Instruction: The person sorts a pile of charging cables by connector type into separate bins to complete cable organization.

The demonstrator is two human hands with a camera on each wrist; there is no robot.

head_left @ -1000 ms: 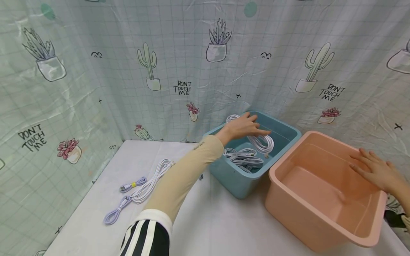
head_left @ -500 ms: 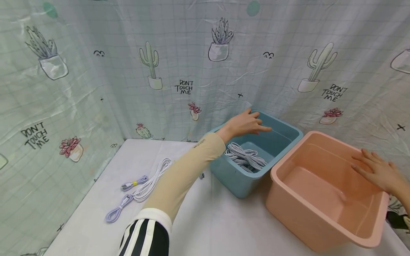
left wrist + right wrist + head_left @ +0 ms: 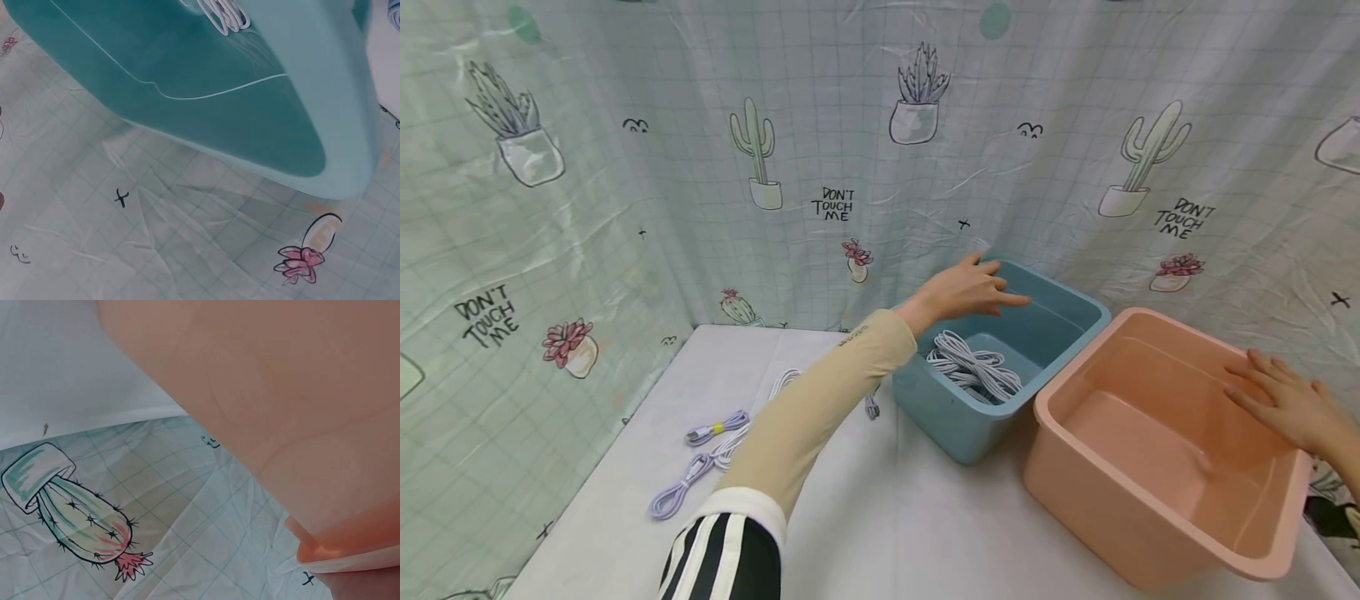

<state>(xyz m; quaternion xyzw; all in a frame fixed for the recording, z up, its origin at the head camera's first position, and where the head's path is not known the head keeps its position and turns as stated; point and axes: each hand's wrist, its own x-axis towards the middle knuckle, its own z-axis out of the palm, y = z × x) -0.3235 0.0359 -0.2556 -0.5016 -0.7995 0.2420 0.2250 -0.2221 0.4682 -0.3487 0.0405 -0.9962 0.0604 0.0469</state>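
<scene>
My left hand (image 3: 966,292) is over the far left part of a blue plastic bin (image 3: 955,429), fingers spread and holding nothing. Below it, bundles of white coiled cable (image 3: 973,367) lie heaped in the bin's near left corner. From the left wrist, the bin's rim (image 3: 350,125) and a bit of the white cable (image 3: 225,15) show, but not the hand. At the right, my right hand (image 3: 1285,400) rests with extended fingers on the far right side of a peach-coloured bin (image 3: 1075,492). Nothing lies inside that bin.
On the white table (image 3: 850,517) at left lie a lilac cable with a yellow tie (image 3: 721,427), another lilac cable (image 3: 681,490) and a long white cable (image 3: 724,454), partly behind the left forearm. A connector (image 3: 871,406) peeks out beside it. A cactus-print curtain (image 3: 685,167) stands behind.
The coiled white cable that was hanging from my left hand now lies on the others in the blue bin. That hand has let go and shifted slightly left; the right hand stays put.
</scene>
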